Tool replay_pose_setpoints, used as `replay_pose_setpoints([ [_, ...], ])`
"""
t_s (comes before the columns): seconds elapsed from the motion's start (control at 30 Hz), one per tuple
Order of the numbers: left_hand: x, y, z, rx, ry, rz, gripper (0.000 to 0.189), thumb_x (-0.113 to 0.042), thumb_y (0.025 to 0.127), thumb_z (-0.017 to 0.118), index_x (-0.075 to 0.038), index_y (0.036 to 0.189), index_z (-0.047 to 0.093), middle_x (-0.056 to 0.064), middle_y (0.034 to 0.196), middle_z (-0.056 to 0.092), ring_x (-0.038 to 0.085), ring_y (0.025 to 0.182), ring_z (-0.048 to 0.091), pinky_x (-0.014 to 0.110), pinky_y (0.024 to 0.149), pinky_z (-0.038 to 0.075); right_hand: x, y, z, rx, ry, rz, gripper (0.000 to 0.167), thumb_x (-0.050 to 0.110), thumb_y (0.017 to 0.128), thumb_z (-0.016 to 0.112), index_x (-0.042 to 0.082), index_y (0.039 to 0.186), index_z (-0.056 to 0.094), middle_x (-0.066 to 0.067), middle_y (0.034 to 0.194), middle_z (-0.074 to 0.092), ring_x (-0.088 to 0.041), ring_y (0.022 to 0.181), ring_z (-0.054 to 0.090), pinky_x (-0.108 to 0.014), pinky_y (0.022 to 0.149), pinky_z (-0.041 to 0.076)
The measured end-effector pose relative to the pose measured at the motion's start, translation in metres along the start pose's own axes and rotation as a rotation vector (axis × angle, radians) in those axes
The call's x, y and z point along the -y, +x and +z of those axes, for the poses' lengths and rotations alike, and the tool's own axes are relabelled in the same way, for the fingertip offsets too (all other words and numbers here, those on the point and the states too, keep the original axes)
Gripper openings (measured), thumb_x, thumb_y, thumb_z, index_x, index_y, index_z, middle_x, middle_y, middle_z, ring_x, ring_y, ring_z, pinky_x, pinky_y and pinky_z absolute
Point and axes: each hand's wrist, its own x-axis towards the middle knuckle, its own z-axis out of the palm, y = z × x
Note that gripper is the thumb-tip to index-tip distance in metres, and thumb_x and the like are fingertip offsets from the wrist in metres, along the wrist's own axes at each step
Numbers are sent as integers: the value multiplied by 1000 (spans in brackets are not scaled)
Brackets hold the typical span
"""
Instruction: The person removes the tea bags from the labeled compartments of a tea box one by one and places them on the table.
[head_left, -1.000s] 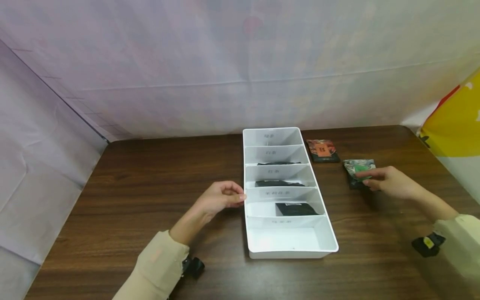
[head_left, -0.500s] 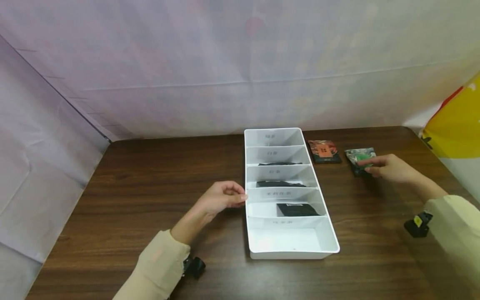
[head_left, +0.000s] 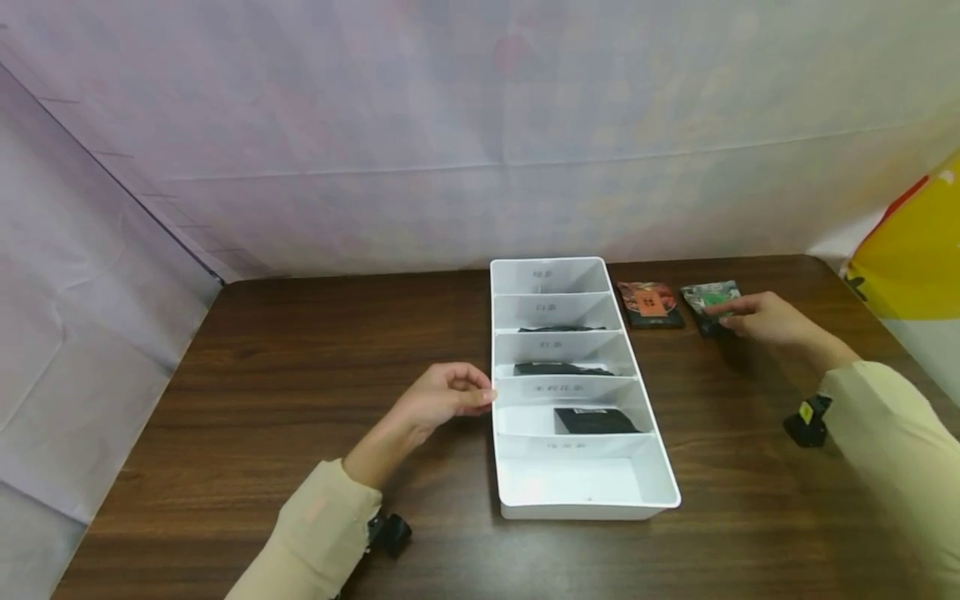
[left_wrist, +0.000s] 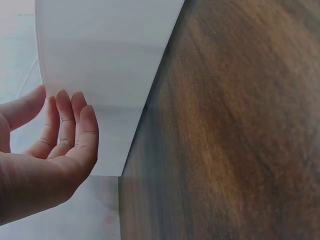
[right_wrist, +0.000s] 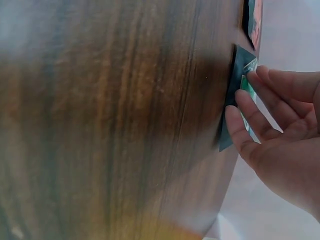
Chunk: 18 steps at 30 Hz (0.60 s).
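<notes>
A white divided tray (head_left: 588, 503) stands lengthwise at the middle of the table. My left hand (head_left: 444, 392) grips its left rim, thumb at the edge and curled fingers along the outer wall. At the right, my right hand (head_left: 768, 321) holds a black sachet with a green label (head_left: 708, 295) between thumb and fingers, low over or on the table. In the right wrist view, the fingertips (right_wrist: 242, 97) lie over the sachet's dark near part. Left of it rests a black-and-red sachet (head_left: 648, 303), beside the tray's far right side.
Dark sachets sit in several tray compartments, including a black sachet (head_left: 596, 420) in the second from the front. Handwritten labels mark the dividers. Pale cloth (head_left: 360, 167) hangs behind the brown wooden table (head_left: 315, 333), with a yellow patch (head_left: 911, 267) at the right.
My right hand and the green-labelled sachet have moved away from me across the right side of the table, lately a little left. My left hand stays at the tray's rim.
</notes>
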Motion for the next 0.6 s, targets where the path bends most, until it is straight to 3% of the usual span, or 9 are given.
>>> replay_pose_setpoints([
  [0.17, 0, 0, 0, -1, -5, -5, 12, 3, 85, 60, 11, 92, 55, 5, 75, 57, 13, 72, 59, 39, 80, 51, 0, 6, 1, -13, 16, 3, 34, 10, 93, 47, -8, 123, 50, -35, 122, 45, -28, 92, 54, -30, 66, 48],
  [0.6, -1, 1, 0, -11, 0, -14, 11, 3, 84, 61, 10, 91, 55, 5, 75, 57, 14, 73, 59, 39, 79, 51, 1, 7, 3, -73, 0, 9, 35, 16, 94, 49, -7, 121, 52, -33, 116, 49, -26, 85, 53, -28, 63, 46],
])
